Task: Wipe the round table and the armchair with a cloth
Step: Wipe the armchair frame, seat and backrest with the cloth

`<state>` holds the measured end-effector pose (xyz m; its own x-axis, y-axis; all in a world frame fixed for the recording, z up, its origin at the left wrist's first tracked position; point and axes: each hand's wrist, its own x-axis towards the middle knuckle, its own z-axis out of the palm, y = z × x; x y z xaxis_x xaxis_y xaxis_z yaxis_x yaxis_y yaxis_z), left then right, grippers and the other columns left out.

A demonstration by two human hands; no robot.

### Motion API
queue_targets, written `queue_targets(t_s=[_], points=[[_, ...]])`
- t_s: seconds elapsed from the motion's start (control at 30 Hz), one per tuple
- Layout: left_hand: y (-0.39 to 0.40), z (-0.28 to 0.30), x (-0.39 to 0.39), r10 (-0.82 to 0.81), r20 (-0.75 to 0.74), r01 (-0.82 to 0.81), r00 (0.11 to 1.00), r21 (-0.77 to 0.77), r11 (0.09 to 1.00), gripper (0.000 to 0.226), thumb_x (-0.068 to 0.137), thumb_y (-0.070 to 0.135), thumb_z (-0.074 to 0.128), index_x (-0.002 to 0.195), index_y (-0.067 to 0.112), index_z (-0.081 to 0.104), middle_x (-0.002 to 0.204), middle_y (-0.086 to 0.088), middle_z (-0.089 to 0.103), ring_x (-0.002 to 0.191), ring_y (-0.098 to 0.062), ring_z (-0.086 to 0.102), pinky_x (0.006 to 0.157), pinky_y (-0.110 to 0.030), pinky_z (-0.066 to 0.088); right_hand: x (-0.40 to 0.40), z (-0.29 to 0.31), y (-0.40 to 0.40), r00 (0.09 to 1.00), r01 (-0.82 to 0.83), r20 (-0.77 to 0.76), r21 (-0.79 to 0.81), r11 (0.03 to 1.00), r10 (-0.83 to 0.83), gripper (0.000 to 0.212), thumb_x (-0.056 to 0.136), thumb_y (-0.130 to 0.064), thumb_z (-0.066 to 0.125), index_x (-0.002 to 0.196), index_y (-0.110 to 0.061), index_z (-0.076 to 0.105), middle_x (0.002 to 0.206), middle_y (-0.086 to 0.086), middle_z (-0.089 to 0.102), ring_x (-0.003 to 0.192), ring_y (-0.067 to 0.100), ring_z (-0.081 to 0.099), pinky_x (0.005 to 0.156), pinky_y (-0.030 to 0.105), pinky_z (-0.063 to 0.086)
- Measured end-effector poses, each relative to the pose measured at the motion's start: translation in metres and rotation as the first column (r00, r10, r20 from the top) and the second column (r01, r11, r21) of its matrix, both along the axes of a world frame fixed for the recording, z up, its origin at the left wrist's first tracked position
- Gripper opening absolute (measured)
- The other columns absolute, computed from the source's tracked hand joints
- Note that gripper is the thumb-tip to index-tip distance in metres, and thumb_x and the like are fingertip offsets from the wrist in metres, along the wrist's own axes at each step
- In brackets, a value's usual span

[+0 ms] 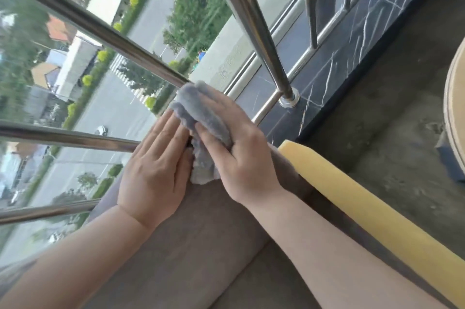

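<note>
A grey fluffy cloth (201, 112) lies bunched on the top edge of the brown-grey armchair (191, 246). My right hand (241, 157) lies over the cloth with its fingers curled round the bundle. My left hand (156, 168) lies flat beside it with straight fingers, touching the cloth's left side and the armchair. The beige rim of the round table (455, 117) shows at the right edge of the view.
A steel balcony railing (251, 19) with glass runs right behind the armchair; the street lies far below. A yellow foam strip (364, 208) lines the chair's right side. Dark marble sill (352, 39) and grey concrete floor (390, 120) lie to the right.
</note>
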<state>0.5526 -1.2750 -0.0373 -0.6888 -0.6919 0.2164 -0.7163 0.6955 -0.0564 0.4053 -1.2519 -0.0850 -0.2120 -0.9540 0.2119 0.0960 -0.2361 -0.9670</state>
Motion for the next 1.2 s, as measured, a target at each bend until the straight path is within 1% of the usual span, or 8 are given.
queue_targets(t_s=[0.17, 0.33, 0.53, 0.7, 0.83, 0.9, 1.07, 1.2], points=[[-0.002, 0.003, -0.002, 0.012, 0.015, -0.012, 1.0, 0.02, 1.0, 0.046, 0.106, 0.022, 0.033, 0.145, -0.003, 0.033, 0.151, -0.015, 0.035, 0.143, -0.028, 0.033, 0.12, -0.035, 0.024, -0.02, -0.015, -0.001, 0.999, 0.035, 0.004, 0.407, 0.913, -0.04, 0.03, 0.097, -0.04, 0.044, 0.099, -0.019, 0.066, 0.092, -0.002, 0.068, 0.093, 0.018, 0.063, 0.082, 0.034, 0.049], [-0.001, -0.002, 0.003, -0.008, 0.019, 0.008, 1.0, 0.017, 1.0, 0.046, 0.104, 0.022, 0.032, 0.136, -0.009, 0.046, 0.142, -0.025, 0.047, 0.139, -0.034, 0.037, 0.118, -0.038, 0.029, 0.009, 0.019, -0.011, 0.991, 0.099, -0.096, 0.099, 0.99, -0.09, 0.036, 0.094, -0.025, 0.056, 0.129, -0.016, 0.06, 0.132, 0.0, 0.059, 0.125, 0.014, 0.052, 0.107, 0.028, 0.039], [0.001, 0.002, -0.002, 0.015, 0.007, -0.015, 1.0, 0.032, 0.999, 0.046, 0.105, 0.02, 0.034, 0.145, -0.003, 0.036, 0.152, -0.014, 0.034, 0.143, -0.03, 0.034, 0.116, -0.045, 0.032, -0.022, -0.031, 0.007, 0.976, 0.073, 0.138, 0.515, 0.854, -0.167, 0.026, 0.091, -0.04, 0.053, 0.068, -0.028, 0.057, 0.063, -0.01, 0.059, 0.063, 0.008, 0.056, 0.064, 0.028, 0.042], [-0.001, 0.002, 0.005, -0.093, 0.061, 0.089, 0.994, 0.071, 0.994, 0.047, 0.103, 0.024, 0.033, 0.144, 0.002, 0.035, 0.149, -0.018, 0.036, 0.148, -0.024, 0.022, 0.12, -0.042, 0.024, 0.01, 0.012, -0.014, 0.982, 0.177, 0.048, 0.133, 0.975, -0.185, 0.024, 0.091, -0.029, 0.062, 0.11, -0.015, 0.069, 0.103, -0.003, 0.07, 0.096, 0.014, 0.065, 0.084, 0.03, 0.05], [-0.001, 0.003, -0.001, -0.063, 0.095, 0.059, 0.993, 0.045, 0.997, 0.049, 0.103, 0.021, 0.037, 0.149, 0.006, 0.031, 0.153, -0.012, 0.032, 0.147, -0.026, 0.027, 0.119, -0.044, 0.027, -0.026, -0.061, 0.009, 0.965, 0.093, 0.159, 0.536, 0.839, -0.208, 0.032, 0.093, -0.042, 0.053, 0.074, -0.019, 0.066, 0.055, -0.014, 0.058, 0.053, 0.004, 0.054, 0.056, 0.023, 0.041], [-0.001, 0.002, 0.0, -0.061, 0.105, 0.058, 0.993, 0.038, 0.998, 0.05, 0.103, 0.021, 0.037, 0.151, 0.009, 0.029, 0.154, -0.011, 0.03, 0.147, -0.026, 0.026, 0.119, -0.043, 0.026, -0.034, -0.057, -0.003, 0.993, 0.014, 0.081, 0.633, 0.774, -0.083, 0.031, 0.095, -0.036, 0.054, 0.071, -0.019, 0.065, 0.058, -0.008, 0.061, 0.059, 0.012, 0.054, 0.059, 0.031, 0.039], [0.0, 0.002, 0.002, -0.073, 0.092, 0.069, 0.993, 0.048, 0.996, 0.048, 0.103, 0.02, 0.037, 0.15, 0.008, 0.031, 0.155, -0.01, 0.03, 0.146, -0.027, 0.029, 0.117, -0.046, 0.03, -0.004, -0.021, -0.003, 0.983, 0.106, 0.11, 0.303, 0.947, -0.145, 0.025, 0.093, -0.034, 0.054, 0.092, -0.015, 0.069, 0.073, -0.006, 0.066, 0.071, 0.016, 0.062, 0.063, 0.034, 0.049], [0.0, 0.001, -0.001, -0.061, 0.096, 0.057, 0.994, 0.038, 0.998, 0.048, 0.103, 0.019, 0.038, 0.149, 0.006, 0.032, 0.152, -0.014, 0.034, 0.146, -0.027, 0.029, 0.118, -0.045, 0.028, -0.042, -0.071, 0.001, 0.986, -0.033, 0.139, 0.709, 0.704, -0.094, 0.034, 0.084, -0.043, 0.054, 0.064, -0.016, 0.059, 0.055, 0.002, 0.056, 0.064, 0.03, 0.059, 0.06, 0.039, 0.042]])
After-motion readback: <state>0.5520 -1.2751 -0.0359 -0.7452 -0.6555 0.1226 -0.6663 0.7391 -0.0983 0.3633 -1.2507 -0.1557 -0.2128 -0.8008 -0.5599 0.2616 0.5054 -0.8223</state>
